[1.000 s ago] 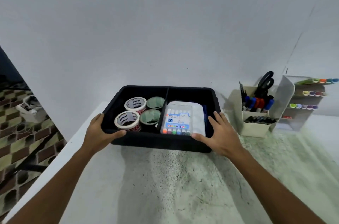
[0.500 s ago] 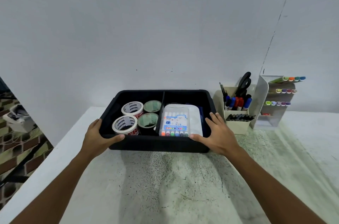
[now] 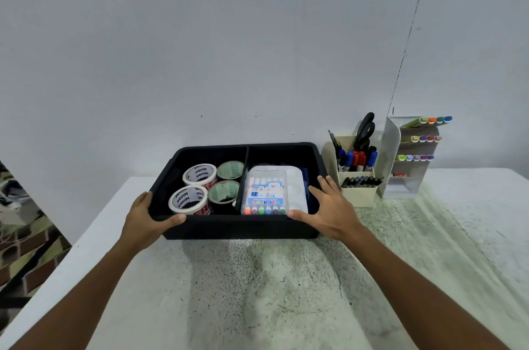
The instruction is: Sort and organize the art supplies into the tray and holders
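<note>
Since a second ago the hands have kept their places on the tray [image 3: 237,228]; only the view has swung, bringing the holders further into frame at the right. The left hand [image 3: 147,220] grips the tray's near left corner, thumb hooked over the front rim and fingers curled round the side wall. The right hand [image 3: 329,210] holds the near right corner, thumb along the front rim and fingers spread on the right rim. So the tray sits between both hands, resting on the table [image 3: 272,292], near the wall.

A divider splits the tray in two. The left compartment holds four tape rolls: two white [image 3: 189,199] and two green [image 3: 224,190]. The right compartment holds one pen pack [image 3: 266,192] lying on a white palette [image 3: 294,186].

Just right of the tray stand two holders: a cream one [image 3: 359,195] with scissors [image 3: 365,129] and markers, and a white rack [image 3: 400,178] with three rows of pens.
</note>
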Motion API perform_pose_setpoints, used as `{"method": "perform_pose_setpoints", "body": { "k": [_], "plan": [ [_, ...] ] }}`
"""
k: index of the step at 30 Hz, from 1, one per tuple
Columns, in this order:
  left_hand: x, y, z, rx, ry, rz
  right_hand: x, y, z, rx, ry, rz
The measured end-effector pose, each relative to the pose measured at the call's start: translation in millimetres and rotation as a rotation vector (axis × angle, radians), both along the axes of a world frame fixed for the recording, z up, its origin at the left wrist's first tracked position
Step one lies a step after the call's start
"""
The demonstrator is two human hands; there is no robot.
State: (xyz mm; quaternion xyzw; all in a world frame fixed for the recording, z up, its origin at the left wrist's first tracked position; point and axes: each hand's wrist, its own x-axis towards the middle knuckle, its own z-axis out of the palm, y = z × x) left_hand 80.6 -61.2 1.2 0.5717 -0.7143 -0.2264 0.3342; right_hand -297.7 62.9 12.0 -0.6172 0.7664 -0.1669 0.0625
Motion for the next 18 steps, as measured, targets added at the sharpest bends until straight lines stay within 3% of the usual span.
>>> {"method": "perform_pose_setpoints", "body": {
  "k": [10, 16, 18],
  "plan": [
    [0, 5, -14, -0.025, -0.066, 0.089, -1, 8, 0, -0.021, -0.036, 0.03],
    [-30, 69, -26, -0.069, -0.013, 0.358, -19, 48, -21, -0.092, -0.166, 0.166],
    [-47, 104, -35, -0.132, 0.085, 0.395, -35, 74, -27, -0.104, -0.344, 0.217]
  ]
}}
